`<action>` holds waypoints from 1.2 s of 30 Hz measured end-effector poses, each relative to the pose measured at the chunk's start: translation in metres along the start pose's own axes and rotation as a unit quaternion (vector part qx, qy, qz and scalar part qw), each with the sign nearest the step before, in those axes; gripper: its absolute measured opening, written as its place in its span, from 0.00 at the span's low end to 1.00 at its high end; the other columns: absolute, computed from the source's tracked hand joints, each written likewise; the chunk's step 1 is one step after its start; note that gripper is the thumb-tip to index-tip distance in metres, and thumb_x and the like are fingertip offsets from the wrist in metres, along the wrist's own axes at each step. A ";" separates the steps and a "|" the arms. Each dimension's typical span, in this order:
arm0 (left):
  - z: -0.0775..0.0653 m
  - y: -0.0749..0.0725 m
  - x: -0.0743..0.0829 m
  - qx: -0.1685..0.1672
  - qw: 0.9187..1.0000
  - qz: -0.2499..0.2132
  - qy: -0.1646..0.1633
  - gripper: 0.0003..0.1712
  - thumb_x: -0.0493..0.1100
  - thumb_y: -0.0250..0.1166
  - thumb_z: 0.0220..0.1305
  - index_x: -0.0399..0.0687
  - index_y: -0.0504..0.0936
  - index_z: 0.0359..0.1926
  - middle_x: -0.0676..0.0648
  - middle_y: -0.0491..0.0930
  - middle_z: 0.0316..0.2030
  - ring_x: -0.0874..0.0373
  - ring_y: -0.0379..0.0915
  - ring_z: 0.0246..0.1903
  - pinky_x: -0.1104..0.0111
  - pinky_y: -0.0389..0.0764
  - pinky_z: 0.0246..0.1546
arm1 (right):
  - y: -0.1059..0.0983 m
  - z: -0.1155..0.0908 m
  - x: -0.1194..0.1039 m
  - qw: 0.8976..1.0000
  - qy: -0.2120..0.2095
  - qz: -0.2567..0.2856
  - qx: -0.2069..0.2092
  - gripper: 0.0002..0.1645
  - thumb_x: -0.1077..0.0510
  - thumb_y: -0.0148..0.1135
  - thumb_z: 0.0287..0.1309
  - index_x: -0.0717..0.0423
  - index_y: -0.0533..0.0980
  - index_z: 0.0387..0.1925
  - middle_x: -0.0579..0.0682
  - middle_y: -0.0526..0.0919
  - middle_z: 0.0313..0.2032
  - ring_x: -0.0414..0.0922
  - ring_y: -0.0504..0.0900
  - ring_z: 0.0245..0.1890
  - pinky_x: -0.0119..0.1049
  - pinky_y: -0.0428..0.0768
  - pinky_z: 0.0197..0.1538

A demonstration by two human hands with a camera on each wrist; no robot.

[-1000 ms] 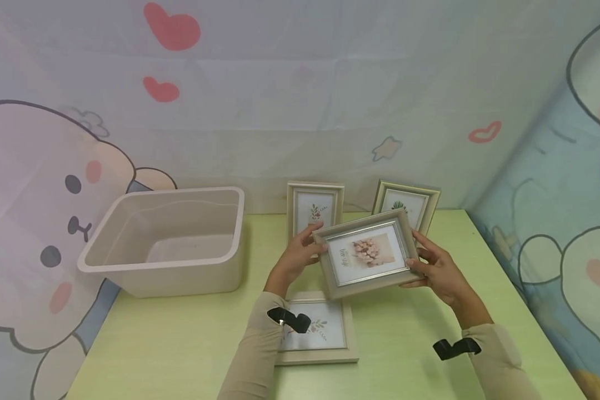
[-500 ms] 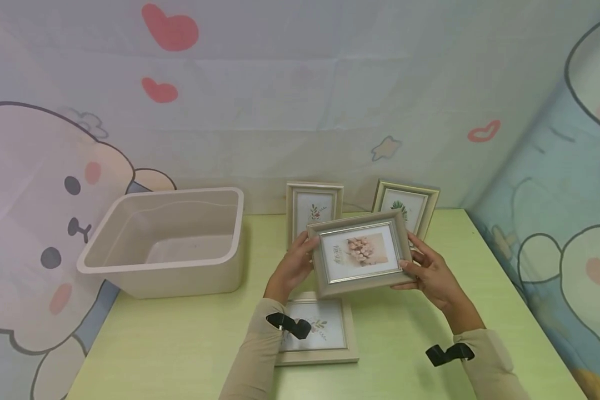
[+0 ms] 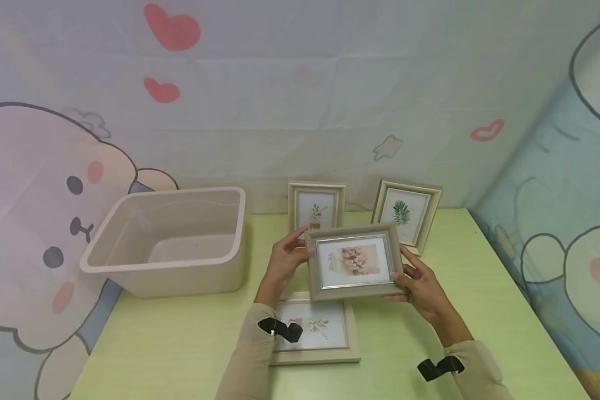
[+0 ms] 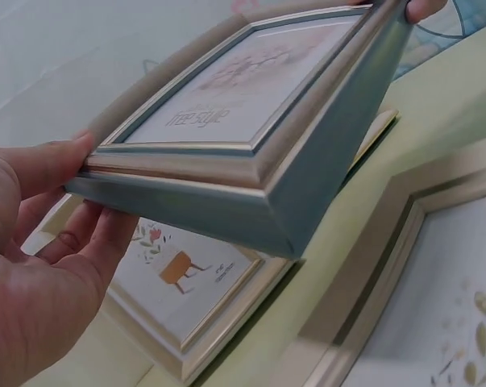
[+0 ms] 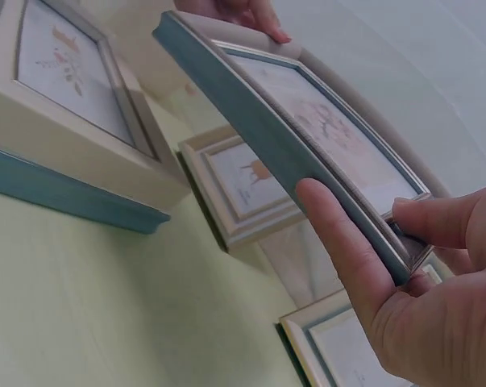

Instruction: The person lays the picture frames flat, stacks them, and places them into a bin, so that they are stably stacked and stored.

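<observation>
A picture frame [image 3: 360, 260] with a pink flower print is held sideways in the air, its front facing up and tilted. At its left end my left hand [image 3: 282, 264] pinches it, thumb on the front edge and fingers underneath, as the left wrist view [image 4: 41, 258] shows. My right hand [image 3: 422, 291] grips the opposite end, thumb on the front and a finger along the teal side in the right wrist view. Partly beneath it, a larger cream frame [image 3: 325, 325] lies flat on the table, face up. My left sleeve covers part of that frame.
Behind the held frame stand two upright frames, one with a potted plant print [image 3: 316, 206] and one with a green leaf print [image 3: 405, 214]. A beige bin [image 3: 180, 280] sits on the left of the pale green table [image 3: 180, 344]. A cartoon-printed cloth [image 3: 280, 100] hangs behind.
Both hands have brought the held frame slightly lower and to the left, levelling its tilt. More of the leaf-print frame shows now. The other frames and the bin stay put.
</observation>
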State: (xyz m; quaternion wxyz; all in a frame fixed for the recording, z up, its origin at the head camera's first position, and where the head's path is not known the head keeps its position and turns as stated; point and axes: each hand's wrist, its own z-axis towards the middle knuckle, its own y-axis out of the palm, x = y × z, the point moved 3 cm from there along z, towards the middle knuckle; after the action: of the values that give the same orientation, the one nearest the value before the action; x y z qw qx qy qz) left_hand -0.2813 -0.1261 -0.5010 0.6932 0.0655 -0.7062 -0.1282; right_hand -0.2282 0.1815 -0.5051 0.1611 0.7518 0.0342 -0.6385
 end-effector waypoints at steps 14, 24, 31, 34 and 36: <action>-0.029 -0.035 0.003 0.019 0.997 0.058 -0.048 0.35 0.22 0.64 0.58 0.36 0.71 0.68 0.45 0.73 0.43 0.63 0.80 0.32 0.68 0.85 0.35 | 0.025 -0.011 0.020 0.996 0.046 -0.063 -0.031 0.52 0.65 0.61 0.65 0.46 0.43 0.80 0.73 0.67 0.67 0.53 0.85 0.49 0.57 0.84 0.47; -0.044 -0.049 0.001 0.025 0.990 0.110 -0.085 0.34 0.25 0.66 0.59 0.37 0.71 0.68 0.38 0.73 0.50 0.61 0.78 0.31 0.66 0.84 0.32 | 0.029 -0.018 0.025 0.991 0.061 -0.102 -0.065 0.54 0.63 0.66 0.61 0.52 0.46 0.80 0.47 0.83 0.41 0.41 0.84 0.36 0.41 0.86 0.40; -0.056 -0.059 -0.001 0.037 0.984 0.139 -0.109 0.32 0.27 0.67 0.59 0.34 0.73 0.66 0.38 0.73 0.48 0.61 0.76 0.29 0.69 0.81 0.28 | 0.036 -0.022 0.032 0.986 0.069 -0.139 -0.064 0.53 0.60 0.70 0.58 0.58 0.50 0.78 0.48 0.79 0.39 0.39 0.79 0.32 0.38 0.83 0.38; -0.062 -0.062 -0.002 0.039 0.980 0.153 -0.119 0.32 0.27 0.67 0.59 0.33 0.73 0.65 0.38 0.75 0.47 0.60 0.76 0.28 0.69 0.81 0.27 | 0.040 -0.024 0.035 0.985 0.073 -0.144 -0.065 0.54 0.60 0.70 0.57 0.60 0.50 0.77 0.49 0.76 0.39 0.39 0.79 0.32 0.38 0.83 0.38; -0.066 -0.065 -0.002 0.039 0.978 0.160 -0.127 0.32 0.27 0.67 0.58 0.33 0.73 0.65 0.39 0.75 0.45 0.60 0.76 0.27 0.69 0.81 0.26 | 0.044 -0.026 0.038 0.984 0.076 -0.147 -0.069 0.54 0.60 0.71 0.57 0.61 0.50 0.77 0.50 0.75 0.39 0.39 0.79 0.32 0.39 0.84 0.38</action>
State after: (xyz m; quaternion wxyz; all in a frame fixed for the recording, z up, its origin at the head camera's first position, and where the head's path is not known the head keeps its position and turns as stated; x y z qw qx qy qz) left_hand -0.2214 -0.1934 -0.5202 0.6061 -0.0381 -0.7945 0.0051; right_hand -0.1858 0.1416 -0.5303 0.1140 0.7721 0.2008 -0.5920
